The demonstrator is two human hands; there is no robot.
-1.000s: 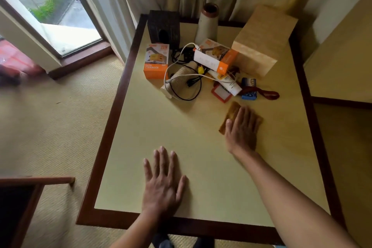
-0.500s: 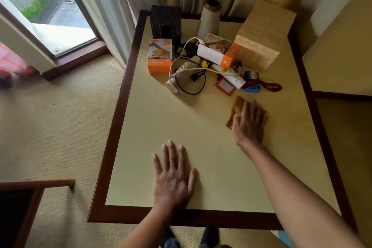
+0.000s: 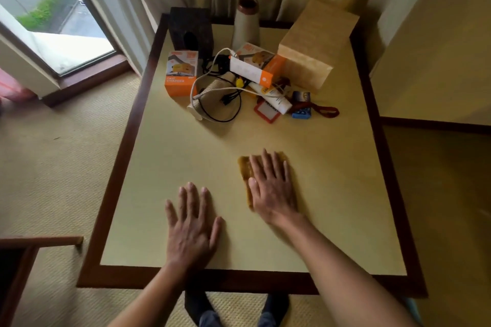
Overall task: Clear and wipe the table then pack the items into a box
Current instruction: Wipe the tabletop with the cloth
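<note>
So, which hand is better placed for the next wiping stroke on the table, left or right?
Probably the right hand: it lies flat on the brown cloth, with bare table around it. The left hand rests flat on the table, apart from the cloth.

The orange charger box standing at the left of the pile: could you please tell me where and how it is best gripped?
Probably its upper half, taken from above and the left. The orange charger box stands upright with its top clear, while a white cable loops past its lower right corner and a dark box stands close behind.
</note>
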